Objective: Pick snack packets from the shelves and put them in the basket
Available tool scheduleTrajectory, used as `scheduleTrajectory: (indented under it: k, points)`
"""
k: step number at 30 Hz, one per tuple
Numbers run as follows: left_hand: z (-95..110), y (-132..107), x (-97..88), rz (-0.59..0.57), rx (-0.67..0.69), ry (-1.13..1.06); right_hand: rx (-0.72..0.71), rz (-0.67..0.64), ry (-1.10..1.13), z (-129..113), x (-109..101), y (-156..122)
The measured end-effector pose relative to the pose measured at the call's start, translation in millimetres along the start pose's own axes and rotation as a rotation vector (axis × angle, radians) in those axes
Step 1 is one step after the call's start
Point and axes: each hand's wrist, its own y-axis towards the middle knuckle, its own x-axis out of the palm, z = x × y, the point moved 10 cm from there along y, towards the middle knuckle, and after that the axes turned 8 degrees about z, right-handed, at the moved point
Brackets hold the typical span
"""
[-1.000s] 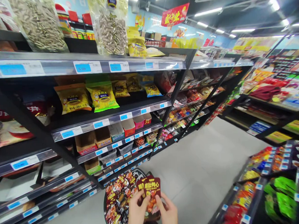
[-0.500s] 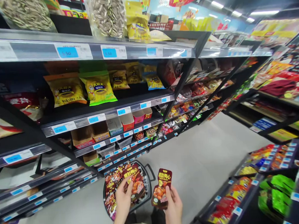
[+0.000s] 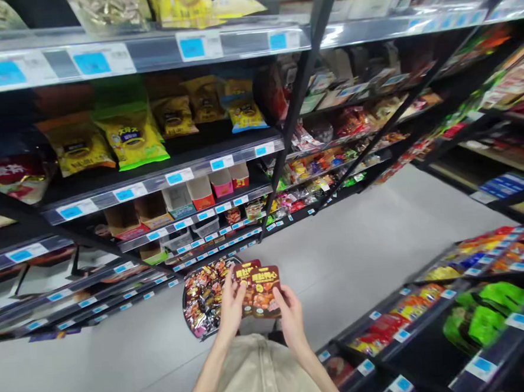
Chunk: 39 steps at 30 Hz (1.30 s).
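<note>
My left hand (image 3: 233,301) grips a dark brown snack packet (image 3: 245,272) with yellow lettering and a food picture. In my right hand (image 3: 289,312) is a matching snack packet (image 3: 264,287), pinched at its right edge. The two packets overlap side by side, the right one partly in front of the left. Just to the left and below, a black basket (image 3: 186,319) on the floor holds many small shiny brown packets (image 3: 204,291). The left hand and its packet cover the basket's right side.
Shelves on the left carry yellow snack bags (image 3: 131,136), open cardboard boxes (image 3: 180,200) and blue price tags. A low rack at the right holds red and yellow packets (image 3: 387,324) and a bright green bag (image 3: 486,312). Grey floor (image 3: 336,250) runs between them.
My hands have come together, bringing the two packets from apart to overlapping. The left packet has moved right, off the basket's middle. The view has tilted down.
</note>
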Motion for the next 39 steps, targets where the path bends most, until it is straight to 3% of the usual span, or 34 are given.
scheduleTrajectory:
  k: [4, 8, 11, 14, 18, 20, 22, 25, 28, 31, 35, 37, 39]
  points:
    - [-8.9, -24.5, 62.7, -0.029, -0.032, 0.032, -0.048, -0.096, -0.051, -14.4, -25.3, 25.5]
    - [-14.3, -45.1, 124.9, -0.104, 0.021, 0.083, -0.020, -0.164, -0.035, -8.5, -62.1, 46.7]
    - [-15.7, -52.7, 153.7, -0.107, 0.049, 0.197, 0.026, -0.175, -0.010, 0.7, -89.6, 61.2]
    - [-6.6, -55.8, 169.9, -0.159, 0.092, 0.288, 0.057, -0.165, 0.028, -4.5, -108.3, 79.6]
    - [14.8, -53.9, 173.6, -0.281, 0.199, 0.477, -0.020, -0.341, -0.026, -46.3, -94.7, 104.4]
    - [18.0, -46.7, 169.7, -0.329, 0.188, 0.516, -0.055, -0.486, -0.144, -62.4, -75.9, 112.6]
    - [18.1, -33.0, 162.8, -0.318, 0.134, 0.436, -0.059, -0.529, -0.257, -67.9, -64.8, 123.1]
    - [16.3, -4.5, 153.1, -0.213, 0.036, 0.184, -0.015, -0.401, -0.237, -66.3, -63.4, 141.2]
    - [21.3, 24.3, 149.5, -0.108, 0.031, -0.049, 0.060, -0.210, -0.071, -58.2, -64.8, 153.5]
    - [27.7, 47.6, 154.0, -0.118, 0.048, -0.185, 0.156, -0.148, 0.059, -47.6, -49.4, 161.5]
    - [31.4, 70.4, 159.7, -0.211, 0.102, -0.186, 0.188, -0.111, 0.128, -43.3, -24.1, 178.5]
    - [27.8, 81.3, 153.5, -0.162, 0.135, -0.124, 0.179, -0.060, 0.147, -39.7, -16.4, 187.0]
    - [21.9, 90.6, 140.9, -0.034, 0.159, -0.032, 0.185, -0.020, 0.153, -31.5, -9.3, 191.6]
